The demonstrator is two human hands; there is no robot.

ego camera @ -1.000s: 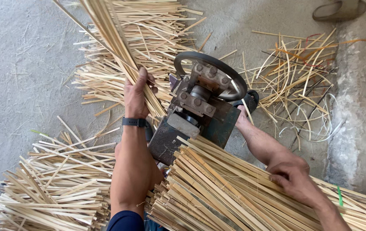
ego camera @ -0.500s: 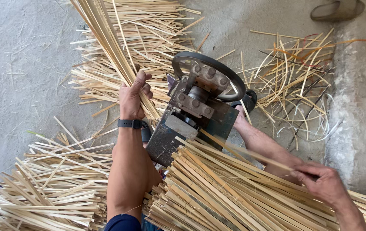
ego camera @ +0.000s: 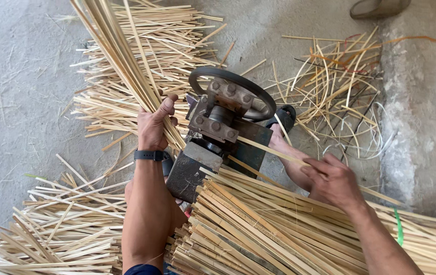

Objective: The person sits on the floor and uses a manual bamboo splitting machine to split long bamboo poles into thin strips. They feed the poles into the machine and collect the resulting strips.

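My left hand [ego camera: 155, 123], with a black watch on the wrist, grips a bunch of thin bamboo strips [ego camera: 118, 56] that rises up and to the left, beside a small metal machine [ego camera: 217, 127] with a dark round wheel on top. My right hand [ego camera: 334, 179] pinches one long bamboo strip [ego camera: 269, 150] whose far end points at the machine's right side. Under my right arm lies a thick bundle of bamboo strips [ego camera: 259, 229], tied with a green band.
Cut strips are piled on the concrete floor behind the machine [ego camera: 146, 76] and at the lower left [ego camera: 55, 234]. Curled thin shavings [ego camera: 340, 86] lie at the right. My foot in a black sandal [ego camera: 284, 132] rests beside the machine. A raised concrete ledge [ego camera: 421, 117] runs along the right.
My right hand lifted one strip off the bundle and carried it left toward the machine. My left hand stayed on the raised bunch.
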